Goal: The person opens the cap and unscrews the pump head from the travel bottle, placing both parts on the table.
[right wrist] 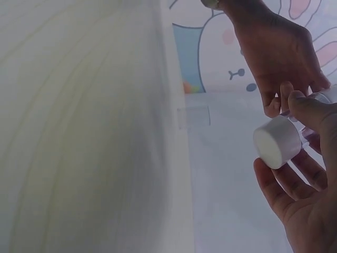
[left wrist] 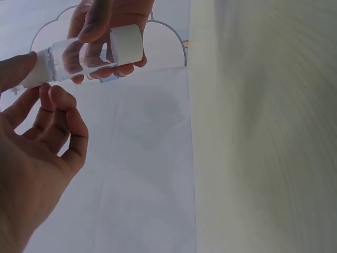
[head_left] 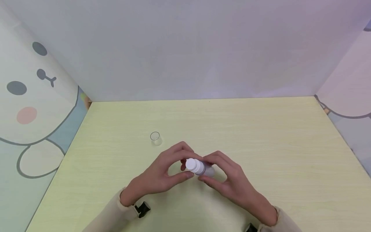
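Between left hand (head_left: pixel 163 171) and right hand (head_left: pixel 236 179), we hold the bottle (head_left: pixel 209 171) tilted, long axis left-right (white top (head_left: pixel 191 164) left); left pinches that end, right grips lower down.

Looking like a small walled booth; home or studio, cannot tell. A plain pale wall (head_left: pixel 197 48) is rising behind the wood-grain table (head_left: pixel 272 145); cartoon-printed panels (head_left: pixel 49 109) are flanking the table left and right.

Pale yellow, wood-grained, rectangular tabletop (head_left: pixel 275 145): spreads flat, shows faint streaks.
Small, clear, colourless, cylindrical cup (head_left: pixel 156 140): stands upright directly on the tabletop, left of the middle, has a thin dark rim.
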The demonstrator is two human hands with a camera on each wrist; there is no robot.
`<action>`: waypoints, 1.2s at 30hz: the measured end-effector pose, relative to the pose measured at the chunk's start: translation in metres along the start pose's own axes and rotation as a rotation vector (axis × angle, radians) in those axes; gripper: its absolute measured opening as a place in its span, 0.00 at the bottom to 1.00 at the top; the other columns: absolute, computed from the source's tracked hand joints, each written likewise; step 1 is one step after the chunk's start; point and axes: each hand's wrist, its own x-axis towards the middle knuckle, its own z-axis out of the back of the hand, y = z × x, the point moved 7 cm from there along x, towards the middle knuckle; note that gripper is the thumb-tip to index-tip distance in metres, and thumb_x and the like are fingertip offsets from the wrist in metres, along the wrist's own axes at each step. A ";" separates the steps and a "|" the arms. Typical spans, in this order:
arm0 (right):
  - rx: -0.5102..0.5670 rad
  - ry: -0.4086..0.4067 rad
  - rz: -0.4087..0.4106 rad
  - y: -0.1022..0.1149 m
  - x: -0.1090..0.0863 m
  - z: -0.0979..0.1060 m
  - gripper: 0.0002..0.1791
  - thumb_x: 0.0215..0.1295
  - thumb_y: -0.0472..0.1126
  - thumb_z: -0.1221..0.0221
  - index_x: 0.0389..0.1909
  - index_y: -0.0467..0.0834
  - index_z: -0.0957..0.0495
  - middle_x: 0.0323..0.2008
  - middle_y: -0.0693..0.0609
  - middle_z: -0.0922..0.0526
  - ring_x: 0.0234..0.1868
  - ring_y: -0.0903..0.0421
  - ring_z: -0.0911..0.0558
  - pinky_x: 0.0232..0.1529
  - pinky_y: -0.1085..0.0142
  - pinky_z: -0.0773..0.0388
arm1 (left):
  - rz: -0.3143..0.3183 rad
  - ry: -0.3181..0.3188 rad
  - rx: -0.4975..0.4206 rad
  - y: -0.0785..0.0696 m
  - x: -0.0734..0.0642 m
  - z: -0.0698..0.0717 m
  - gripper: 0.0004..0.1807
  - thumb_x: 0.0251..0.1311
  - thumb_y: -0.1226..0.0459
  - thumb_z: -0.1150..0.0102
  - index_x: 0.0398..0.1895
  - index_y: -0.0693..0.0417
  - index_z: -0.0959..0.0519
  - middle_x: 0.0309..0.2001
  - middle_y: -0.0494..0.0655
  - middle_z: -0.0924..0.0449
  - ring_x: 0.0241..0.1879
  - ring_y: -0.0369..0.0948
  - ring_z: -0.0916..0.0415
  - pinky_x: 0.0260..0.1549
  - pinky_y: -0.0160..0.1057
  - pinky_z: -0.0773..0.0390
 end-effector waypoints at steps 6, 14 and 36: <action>0.021 0.015 0.011 0.005 0.001 -0.003 0.22 0.63 0.42 0.27 0.55 0.41 0.20 0.47 0.52 0.16 0.47 0.60 0.18 0.51 0.71 0.19 | -0.069 -0.049 0.042 -0.003 0.000 0.001 0.17 0.59 0.66 0.24 0.48 0.50 0.22 0.37 0.40 0.24 0.33 0.33 0.32 0.32 0.29 0.27; 0.027 0.026 0.039 0.009 0.000 -0.006 0.22 0.67 0.46 0.30 0.55 0.39 0.20 0.47 0.51 0.16 0.47 0.60 0.18 0.50 0.71 0.19 | -0.095 -0.075 0.229 -0.008 0.000 0.002 0.26 0.48 0.57 0.16 0.45 0.49 0.24 0.35 0.36 0.26 0.32 0.32 0.32 0.34 0.26 0.31; 0.018 0.025 0.044 0.006 0.000 -0.003 0.23 0.64 0.43 0.27 0.56 0.39 0.20 0.47 0.50 0.16 0.47 0.60 0.18 0.50 0.71 0.19 | -0.239 -0.011 0.102 -0.023 0.002 0.002 0.19 0.65 0.70 0.34 0.58 0.61 0.23 0.52 0.52 0.18 0.52 0.42 0.22 0.55 0.39 0.19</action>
